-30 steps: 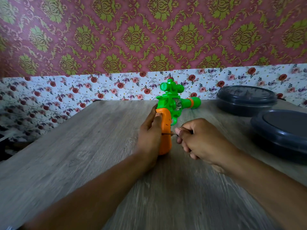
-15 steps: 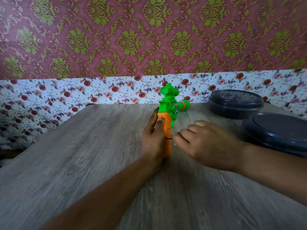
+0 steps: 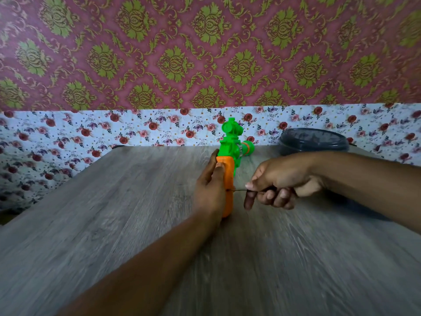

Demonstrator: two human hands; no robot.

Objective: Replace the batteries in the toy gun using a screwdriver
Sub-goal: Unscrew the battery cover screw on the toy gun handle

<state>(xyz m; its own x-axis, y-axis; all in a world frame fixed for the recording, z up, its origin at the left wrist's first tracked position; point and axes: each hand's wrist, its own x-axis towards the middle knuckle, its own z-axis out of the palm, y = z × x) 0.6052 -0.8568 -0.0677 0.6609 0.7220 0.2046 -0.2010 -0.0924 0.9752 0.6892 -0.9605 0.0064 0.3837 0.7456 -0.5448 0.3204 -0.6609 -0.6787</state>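
A green toy gun [image 3: 232, 147] with an orange grip [image 3: 228, 179] lies on the wooden table [image 3: 114, 224], barrel pointing toward the far wall. My left hand [image 3: 208, 190] holds the orange grip from its left side, thumb on top. To the right, my right hand [image 3: 273, 183] grips a small screwdriver [image 3: 239, 190]. Its thin metal shaft runs level to the left and its tip meets the right face of the grip. The screwdriver's handle is mostly hidden inside my fingers.
A dark round lidded container [image 3: 313, 141] stands at the back right of the table, partly behind my right forearm. The patterned wall rises just beyond the table's far edge. Bare wood spreads to the left and in front.
My right hand turned from palm-down over the table to gripping the screwdriver with its shaft showing against the grip. The view shifted; the second dark container at right is now hidden.
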